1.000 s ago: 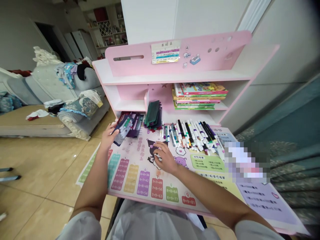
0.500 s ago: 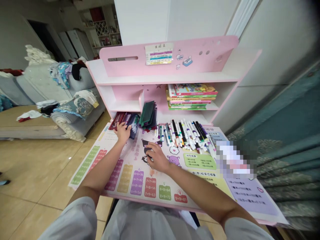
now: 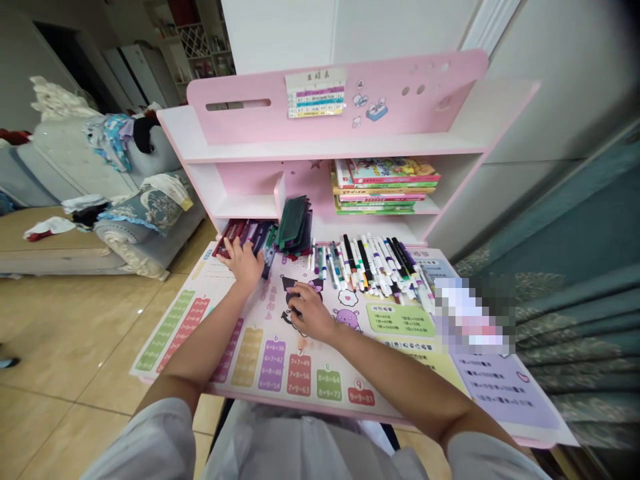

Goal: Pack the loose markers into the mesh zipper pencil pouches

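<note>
My left hand [image 3: 245, 261] lies with fingers spread on a flat dark tray of marker pens [image 3: 253, 235] at the back left of the pink desk. My right hand [image 3: 310, 311] rests palm down on the colourful printed desk mat [image 3: 280, 347], its fingers curled over a dark cartoon figure; I cannot see anything in it. A stack of dark green and purple pen sleeves [image 3: 295, 225] leans just right of the tray. Several loose markers [image 3: 370, 263] lie in a row to the right of my hands.
The pink-and-white desk hutch [image 3: 320, 113] rises behind, with a pile of children's books [image 3: 383, 187] on its lower shelf. A grey sofa [image 3: 125, 220] strewn with clothes stands to the left on a tiled floor. A teal curtain [image 3: 575, 267] hangs at the right.
My left hand held the pen tray lifted at the desk's left; it has set it down against the hutch and now lies flat on it. My right hand has hardly moved.
</note>
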The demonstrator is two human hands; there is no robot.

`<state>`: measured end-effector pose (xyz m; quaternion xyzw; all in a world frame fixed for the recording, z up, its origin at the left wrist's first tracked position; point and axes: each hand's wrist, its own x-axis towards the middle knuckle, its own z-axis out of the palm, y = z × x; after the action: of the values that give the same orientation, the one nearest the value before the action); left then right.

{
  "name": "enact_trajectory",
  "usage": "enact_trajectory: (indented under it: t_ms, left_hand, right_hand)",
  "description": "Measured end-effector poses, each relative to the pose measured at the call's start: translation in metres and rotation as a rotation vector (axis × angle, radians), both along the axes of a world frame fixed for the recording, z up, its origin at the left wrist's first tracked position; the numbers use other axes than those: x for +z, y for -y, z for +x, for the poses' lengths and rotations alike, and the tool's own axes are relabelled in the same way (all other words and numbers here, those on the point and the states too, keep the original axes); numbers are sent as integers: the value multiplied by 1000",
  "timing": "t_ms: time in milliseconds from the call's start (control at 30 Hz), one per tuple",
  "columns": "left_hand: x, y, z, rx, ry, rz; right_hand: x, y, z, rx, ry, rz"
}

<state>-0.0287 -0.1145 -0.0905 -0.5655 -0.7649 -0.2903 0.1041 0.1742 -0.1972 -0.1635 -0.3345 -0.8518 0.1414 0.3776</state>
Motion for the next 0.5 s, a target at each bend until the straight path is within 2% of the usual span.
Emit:
enact_trajectory:
  t_ms: [100,233,367,500]
  left_hand:
    - [17,-5,10,-94,21,39]
    - [34,-28,27,-242,61,-115]
    - [37,-51,37,-233,98,-255]
    - [33,-60,40,-225,134,-271]
  right_hand:
    - [-2,0,-1,0,-7,0]
    - [-2,-1,-1,-5,-7,18]
    - [-2,-1,0,-12,4,41]
    - [-3,-2,1,-3,11,45]
